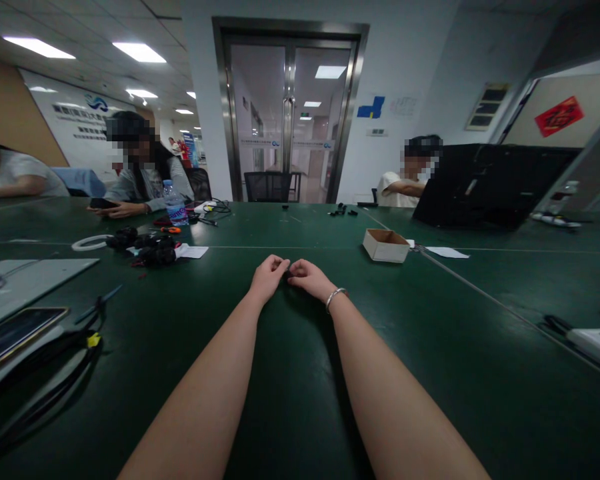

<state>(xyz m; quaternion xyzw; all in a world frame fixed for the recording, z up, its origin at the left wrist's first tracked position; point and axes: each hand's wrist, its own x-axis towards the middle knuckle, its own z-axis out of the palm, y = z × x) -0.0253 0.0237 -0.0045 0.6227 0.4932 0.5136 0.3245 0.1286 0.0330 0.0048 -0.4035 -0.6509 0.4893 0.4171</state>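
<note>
Left hand (269,276) and right hand (307,277) curled fingertip to fingertip on green table (430,320), pinching small dark part (289,272), too small to identify.

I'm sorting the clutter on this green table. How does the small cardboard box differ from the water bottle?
The cardboard box is low, squarish, brown and open-topped; the water bottle is tall, clear, capped and blue-labelled. The box lies to the right of the right hand, fairly near; the bottle stands farther off, beyond the left hand, beside a seated person. Both rest upright on the table.
</note>
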